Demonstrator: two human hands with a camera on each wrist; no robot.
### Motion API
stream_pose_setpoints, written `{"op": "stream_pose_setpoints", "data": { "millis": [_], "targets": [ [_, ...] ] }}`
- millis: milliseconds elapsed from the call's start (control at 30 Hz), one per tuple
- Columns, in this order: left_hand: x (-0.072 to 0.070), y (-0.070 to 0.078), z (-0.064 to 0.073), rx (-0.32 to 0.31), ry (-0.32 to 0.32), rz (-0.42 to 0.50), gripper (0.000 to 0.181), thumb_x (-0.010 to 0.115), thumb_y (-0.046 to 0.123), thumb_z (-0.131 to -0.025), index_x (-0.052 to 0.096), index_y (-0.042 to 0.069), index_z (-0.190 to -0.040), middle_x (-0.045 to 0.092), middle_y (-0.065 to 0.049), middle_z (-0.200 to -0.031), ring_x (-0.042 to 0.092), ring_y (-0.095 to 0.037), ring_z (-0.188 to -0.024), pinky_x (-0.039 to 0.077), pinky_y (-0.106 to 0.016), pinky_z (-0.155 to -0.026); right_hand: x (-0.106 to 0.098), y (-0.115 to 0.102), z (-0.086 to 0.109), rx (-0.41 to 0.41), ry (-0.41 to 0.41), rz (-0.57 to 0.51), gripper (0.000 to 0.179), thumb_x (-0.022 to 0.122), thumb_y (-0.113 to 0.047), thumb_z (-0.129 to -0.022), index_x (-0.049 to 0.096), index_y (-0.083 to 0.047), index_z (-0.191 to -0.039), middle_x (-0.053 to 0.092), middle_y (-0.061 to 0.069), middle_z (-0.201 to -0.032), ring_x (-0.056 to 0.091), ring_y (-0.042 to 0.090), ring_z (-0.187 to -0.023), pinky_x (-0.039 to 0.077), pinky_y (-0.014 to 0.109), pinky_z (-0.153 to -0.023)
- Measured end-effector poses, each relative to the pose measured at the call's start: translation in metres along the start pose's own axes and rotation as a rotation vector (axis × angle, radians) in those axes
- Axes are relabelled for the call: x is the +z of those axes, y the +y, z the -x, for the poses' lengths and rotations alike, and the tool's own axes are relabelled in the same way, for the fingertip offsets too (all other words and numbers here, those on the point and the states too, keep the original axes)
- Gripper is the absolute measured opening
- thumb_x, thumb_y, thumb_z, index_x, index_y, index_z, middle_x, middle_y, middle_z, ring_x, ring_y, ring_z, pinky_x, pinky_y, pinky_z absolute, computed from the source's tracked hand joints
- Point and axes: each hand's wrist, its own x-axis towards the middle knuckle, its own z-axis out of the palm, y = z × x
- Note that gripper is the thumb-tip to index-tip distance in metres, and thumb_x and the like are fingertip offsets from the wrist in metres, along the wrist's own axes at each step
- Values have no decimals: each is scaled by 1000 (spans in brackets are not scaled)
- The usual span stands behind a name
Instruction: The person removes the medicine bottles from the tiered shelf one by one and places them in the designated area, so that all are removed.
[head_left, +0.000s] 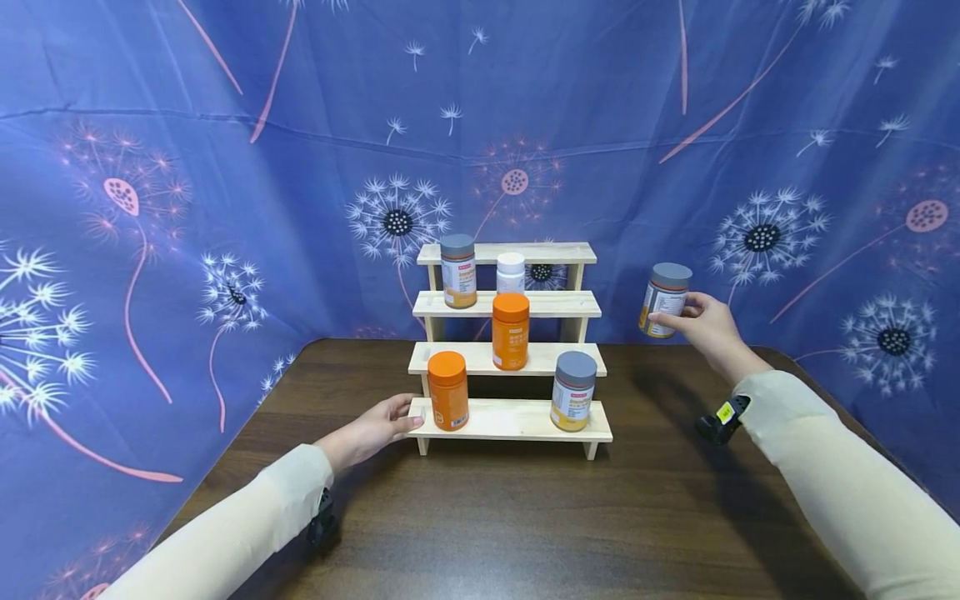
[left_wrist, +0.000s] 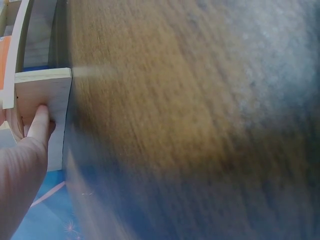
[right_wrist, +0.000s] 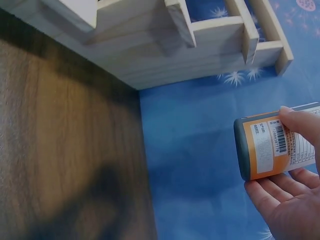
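Note:
My right hand (head_left: 708, 327) grips a grey-lidded supplement jar (head_left: 665, 300) with a white and yellow label, held in the air right of a stepped wooden rack (head_left: 480, 421). In the right wrist view the thumb and fingers wrap that jar (right_wrist: 272, 145) from both sides. My left hand (head_left: 384, 423) grips the left end of the rack's lowest shelf; its thumb (left_wrist: 40, 122) lies against the wood in the left wrist view. On the lowest shelf stand an orange jar (head_left: 448, 392) at left and a grey-lidded jar (head_left: 573, 392) at right.
Higher up the rack stand another orange jar (head_left: 511, 332), a grey-lidded jar (head_left: 458, 271) and a white bottle (head_left: 511, 273), partly hidden by the orange jar. The rack stands on a dark wooden table (head_left: 480, 525). Behind hangs a blue dandelion-patterned cloth (head_left: 300, 208).

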Motion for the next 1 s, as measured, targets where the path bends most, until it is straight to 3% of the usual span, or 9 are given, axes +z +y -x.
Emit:
{"op": "stream_pose_setpoints", "data": {
  "millis": [167,367,667,1000],
  "targets": [
    [0,-1,1,2,-7,-10,59,53,8,-99,24,-10,-146,40,-30,-145,58,-16,-109,38,-51,-113,-1,12,1,11,1,7,88,67,-46,-88,27,5,-148,41,30,-145,41,44,-132,39,60,-106],
    [-1,-1,2,21,-14,-18,60,54,11,-99,24,-11,-145,42,-30,-143,58,-13,-107,41,-50,-111,-4,23,2,-17,20,36,85,66,-42,-90,27,8,-147,42,33,-143,43,44,-130,46,48,-96],
    [-1,-1,3,16,3,-19,59,54,10,-99,24,-11,-146,42,-30,-143,58,-15,-108,42,-49,-110,-11,42,3,4,48,70,87,65,-42,-91,25,13,-146,40,38,-141,40,50,-130,40,62,-103],
    [0,1,2,4,8,-17,60,55,10,-99,24,-10,-146,41,-30,-144,57,-18,-112,41,-50,-111,-18,64,4,43,61,107,86,62,-44,-92,26,14,-144,39,40,-140,39,52,-130,40,62,-102]
  ]
}}
